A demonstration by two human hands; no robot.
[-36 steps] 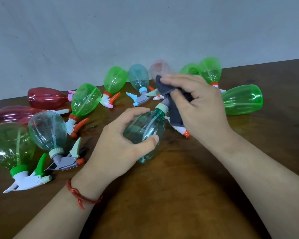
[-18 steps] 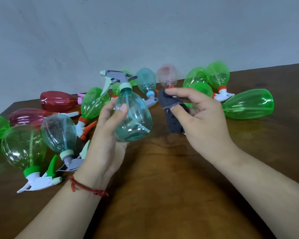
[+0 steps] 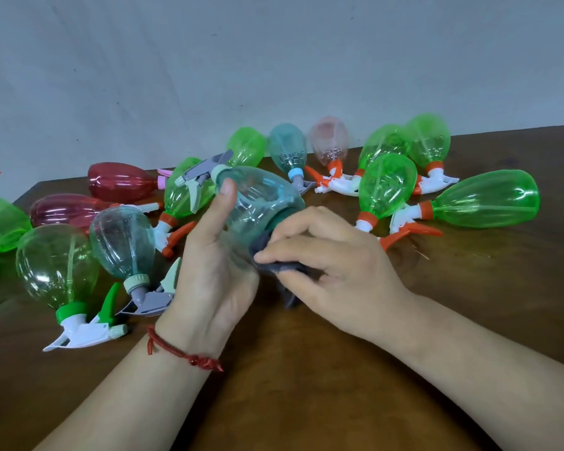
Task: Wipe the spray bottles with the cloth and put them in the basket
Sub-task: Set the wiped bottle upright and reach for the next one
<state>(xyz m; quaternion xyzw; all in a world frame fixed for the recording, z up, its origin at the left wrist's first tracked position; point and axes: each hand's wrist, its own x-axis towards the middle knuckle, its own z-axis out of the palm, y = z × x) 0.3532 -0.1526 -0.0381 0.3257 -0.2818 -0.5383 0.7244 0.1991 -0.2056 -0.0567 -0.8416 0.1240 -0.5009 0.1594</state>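
Your left hand (image 3: pixel 209 271) is wrapped around the teal spray bottle (image 3: pixel 261 203), thumb pressed along its upper side, holding it clear of the wooden table (image 3: pixel 306 385). The bottle lies tilted in your grip, its grey trigger head (image 3: pixel 202 172) pointing up and away to the left of your thumb and its rounded base turned toward your right hand (image 3: pixel 336 268). That hand pinches the dark grey cloth (image 3: pixel 274 265) between thumb and fingers and presses it against the base of the bottle, just right of your left palm; a tail of the cloth hangs below your fingers toward the table.

A red string bracelet (image 3: pixel 183 353) circles your left wrist. Left of your grip lie several loose bottles: a clear teal one (image 3: pixel 124 242) just beside your left hand, a green one with a white trigger (image 3: pixel 56 265) further out, and two red ones (image 3: pixel 118 182) behind them. Beyond and right of your right hand rests a cluster of green bottles (image 3: pixel 388 187) with orange collars. No basket shows anywhere.
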